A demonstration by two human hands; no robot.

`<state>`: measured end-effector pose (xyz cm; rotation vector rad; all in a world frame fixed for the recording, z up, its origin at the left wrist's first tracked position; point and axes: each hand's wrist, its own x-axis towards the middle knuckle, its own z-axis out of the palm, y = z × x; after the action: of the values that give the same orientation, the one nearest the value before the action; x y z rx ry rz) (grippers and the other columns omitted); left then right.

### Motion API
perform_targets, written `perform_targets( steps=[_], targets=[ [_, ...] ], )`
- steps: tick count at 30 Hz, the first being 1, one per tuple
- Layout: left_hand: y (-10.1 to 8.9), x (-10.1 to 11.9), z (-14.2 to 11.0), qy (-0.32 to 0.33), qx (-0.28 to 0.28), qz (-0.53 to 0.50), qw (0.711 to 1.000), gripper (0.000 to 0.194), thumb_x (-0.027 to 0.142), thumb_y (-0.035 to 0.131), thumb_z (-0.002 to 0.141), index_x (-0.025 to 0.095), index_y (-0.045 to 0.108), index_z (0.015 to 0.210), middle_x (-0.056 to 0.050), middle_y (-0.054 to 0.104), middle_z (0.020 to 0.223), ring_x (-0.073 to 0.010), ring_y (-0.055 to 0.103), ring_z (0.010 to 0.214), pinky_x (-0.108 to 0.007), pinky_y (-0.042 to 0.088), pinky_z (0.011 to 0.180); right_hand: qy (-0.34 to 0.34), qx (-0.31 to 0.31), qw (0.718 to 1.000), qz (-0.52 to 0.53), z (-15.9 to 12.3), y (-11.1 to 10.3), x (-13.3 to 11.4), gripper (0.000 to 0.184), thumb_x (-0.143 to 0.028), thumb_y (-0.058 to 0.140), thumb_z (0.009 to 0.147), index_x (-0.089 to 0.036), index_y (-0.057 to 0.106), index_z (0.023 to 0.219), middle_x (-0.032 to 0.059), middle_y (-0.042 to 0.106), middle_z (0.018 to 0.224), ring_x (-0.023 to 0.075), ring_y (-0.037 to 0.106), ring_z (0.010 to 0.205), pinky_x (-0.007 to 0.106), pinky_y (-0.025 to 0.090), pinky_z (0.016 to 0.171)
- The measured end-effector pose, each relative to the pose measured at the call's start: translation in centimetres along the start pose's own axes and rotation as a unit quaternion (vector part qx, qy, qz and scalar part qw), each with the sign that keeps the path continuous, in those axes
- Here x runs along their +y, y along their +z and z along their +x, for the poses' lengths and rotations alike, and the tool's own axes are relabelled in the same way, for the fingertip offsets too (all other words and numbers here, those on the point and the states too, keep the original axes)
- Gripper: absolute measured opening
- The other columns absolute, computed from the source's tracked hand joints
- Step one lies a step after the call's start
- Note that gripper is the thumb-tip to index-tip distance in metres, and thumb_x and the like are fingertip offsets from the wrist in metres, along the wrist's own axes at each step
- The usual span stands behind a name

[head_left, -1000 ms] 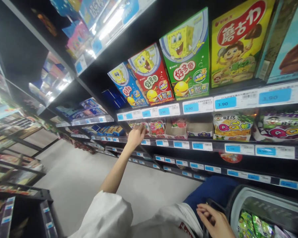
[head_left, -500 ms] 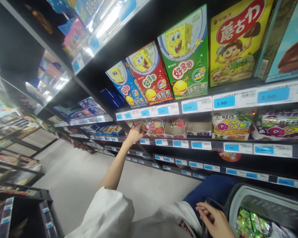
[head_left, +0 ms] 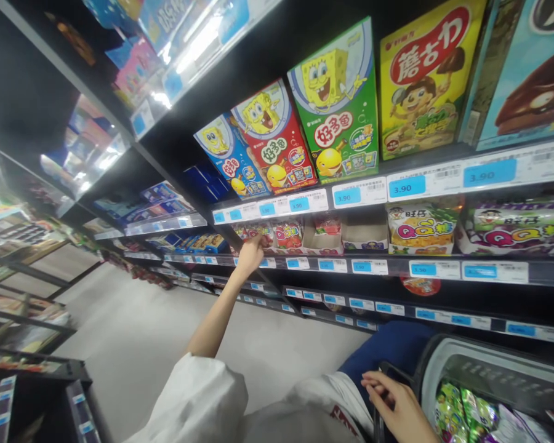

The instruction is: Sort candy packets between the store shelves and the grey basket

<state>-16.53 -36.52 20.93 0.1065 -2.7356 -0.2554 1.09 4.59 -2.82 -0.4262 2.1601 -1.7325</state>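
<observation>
My left hand reaches out to a lower shelf, its fingers bent in front of small bags of gummy candy. Whether a bag is between the fingertips I cannot make out. Just to the right of that hand, a red and white gummy bag stands in a carton. At the bottom right, my right hand lies across the dark handle of a shopping basket. Its fingers are loosely bent and apart, not wrapped round the handle. Green candy bags lie in the basket.
Snack boxes stand on the shelf above: a red box, a green box and a yellow box. Along the shelf edge runs a row of price labels. Yellow gummy bags sit farther right. Pale floor shows at left.
My left hand has shifted slightly left along the gummy bags. The view has turned a little, so the boxes at right sit farther left. My right hand stays by the basket handle.
</observation>
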Motion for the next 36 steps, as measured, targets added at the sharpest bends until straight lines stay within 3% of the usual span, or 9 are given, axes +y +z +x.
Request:
perform_targets(
  steps=[5, 7, 10, 13, 18, 20, 25, 32, 36],
  targets=[
    [2.2, 2.4, -3.2, 0.135, 0.237, -0.005, 0.962, 0.019, 0.006, 0.042, 0.085, 0.018, 0.056, 0.088, -0.008, 0.062, 0.087, -0.0215, 0.057, 0.090, -0.037, 0.048, 0.086, 0.007, -0.019, 1.000, -0.001, 0.2, -0.2, -0.9, 0.037, -0.045, 0.053, 0.091, -0.018, 0.073, 0.107, 0.0117, 0.076, 0.098, 0.0213, 0.072, 0.081, 0.028, 0.057, 0.070],
    [4.9, 5.2, -5.5, 0.207, 0.246, -0.045, 0.946, 0.018, 0.007, 0.043, 0.087, 0.019, 0.056, 0.091, -0.007, 0.061, 0.086, -0.0198, 0.057, 0.089, -0.035, 0.049, 0.083, 0.013, -0.016, 1.000, -0.009, 0.1, -0.2, -1.6, 0.035, -0.043, 0.052, 0.092, -0.018, 0.073, 0.107, 0.0107, 0.076, 0.098, 0.0208, 0.071, 0.081, 0.028, 0.056, 0.070],
    [10.2, 11.8, -9.5, 0.381, 0.150, -0.109, 0.906, 0.023, 0.006, 0.046, 0.086, 0.020, 0.058, 0.100, -0.007, 0.065, 0.092, -0.0187, 0.058, 0.089, -0.034, 0.048, 0.080, 0.008, 0.001, 0.999, -0.036, -0.5, 0.0, -3.1, 0.028, -0.034, 0.052, 0.093, -0.020, 0.073, 0.106, 0.0075, 0.076, 0.097, 0.0188, 0.070, 0.082, 0.028, 0.053, 0.074],
    [14.4, 19.8, -12.8, 0.554, 0.000, -0.149, 0.819, 0.027, 0.009, 0.047, 0.087, 0.019, 0.061, 0.108, -0.009, 0.067, 0.103, -0.0208, 0.058, 0.095, -0.036, 0.047, 0.082, 0.002, 0.002, 0.998, -0.061, -0.9, 0.2, -4.8, 0.024, -0.022, 0.055, 0.090, -0.022, 0.076, 0.101, 0.0028, 0.076, 0.088, 0.0156, 0.068, 0.077, 0.025, 0.049, 0.072],
    [18.5, 31.9, -14.8, 0.646, -0.248, -0.231, 0.683, 0.033, 0.013, 0.045, 0.090, 0.019, 0.063, 0.117, -0.009, 0.065, 0.113, -0.0219, 0.056, 0.109, -0.036, 0.048, 0.096, -0.011, -0.029, 0.996, -0.083, -0.7, -0.4, -4.8, 0.020, -0.017, 0.066, 0.081, -0.018, 0.077, 0.098, 0.0019, 0.075, 0.083, 0.0126, 0.066, 0.070, 0.020, 0.045, 0.065],
    [20.2, 35.0, -15.5, 0.635, -0.320, -0.227, 0.665, 0.037, 0.011, 0.044, 0.089, 0.019, 0.062, 0.120, -0.008, 0.066, 0.113, -0.0202, 0.058, 0.110, -0.033, 0.048, 0.099, -0.016, -0.054, 0.995, -0.078, -0.8, -0.7, -4.4, 0.020, -0.021, 0.067, 0.083, -0.018, 0.077, 0.100, 0.0018, 0.075, 0.081, 0.0119, 0.066, 0.069, 0.019, 0.044, 0.064],
    [23.3, 36.9, -18.2, 0.596, -0.404, -0.063, 0.691, 0.027, 0.010, 0.047, 0.091, 0.014, 0.066, 0.108, -0.013, 0.070, 0.104, -0.0231, 0.068, 0.099, -0.034, 0.052, 0.088, -0.045, -0.128, 0.991, 0.007, -1.2, -1.0, -4.0, 0.023, -0.030, 0.067, 0.086, -0.013, 0.078, 0.098, 0.0044, 0.076, 0.085, 0.0102, 0.065, 0.069, 0.017, 0.047, 0.065],
    [23.1, 36.0, -18.0, 0.577, -0.391, -0.095, 0.711, 0.031, 0.023, 0.035, 0.101, 0.016, 0.061, 0.117, -0.012, 0.069, 0.113, -0.0234, 0.068, 0.103, -0.034, 0.053, 0.088, -0.015, -0.234, 0.942, 0.239, -1.7, -3.7, -3.9, 0.037, -0.041, 0.069, 0.087, -0.009, 0.074, 0.105, 0.0126, 0.075, 0.102, 0.0184, 0.070, 0.091, 0.023, 0.053, 0.080],
    [22.9, 35.6, -18.1, 0.577, -0.400, -0.073, 0.708, 0.028, 0.021, 0.040, 0.099, 0.015, 0.065, 0.112, -0.014, 0.071, 0.108, -0.0240, 0.071, 0.097, -0.033, 0.054, 0.084, 0.010, -0.185, 0.924, 0.334, -3.0, -5.6, -2.0, 0.042, -0.047, 0.078, 0.077, -0.010, 0.074, 0.097, 0.0142, 0.075, 0.093, 0.0243, 0.071, 0.091, 0.031, 0.054, 0.081]
  ],
)
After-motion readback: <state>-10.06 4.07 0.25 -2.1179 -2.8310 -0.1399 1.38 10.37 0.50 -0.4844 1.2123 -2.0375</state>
